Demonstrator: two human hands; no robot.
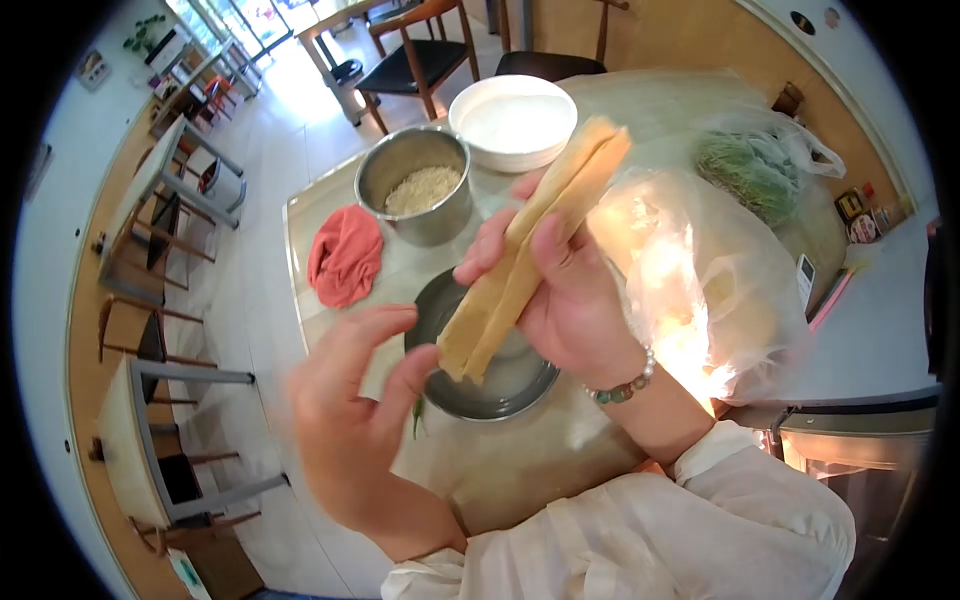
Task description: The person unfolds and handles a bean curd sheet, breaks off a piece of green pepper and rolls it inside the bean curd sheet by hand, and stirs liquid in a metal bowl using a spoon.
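Observation:
A long, folded roll of pale yellow sheet, which looks like tofu skin [540,240], lies slanted across my right hand [580,300]. The thumb presses on its near side and the fingers curl behind it. My left hand [360,410], slightly blurred, is at the lower left with thumb and fingers apart. Its thumb tip is by the roll's lower end; whether they touch I cannot tell. Below the roll is a round grey dish [495,405], partly covered by my hands. A small green piece [417,415] shows beside my left thumb.
A metal pot [430,225] holding pale shreds and a white bowl [513,120] stand beyond the dish. A red cloth [346,255] lies left. To the right are a clear plastic bag [740,290] with yellowish contents and a bag of green vegetables [750,175].

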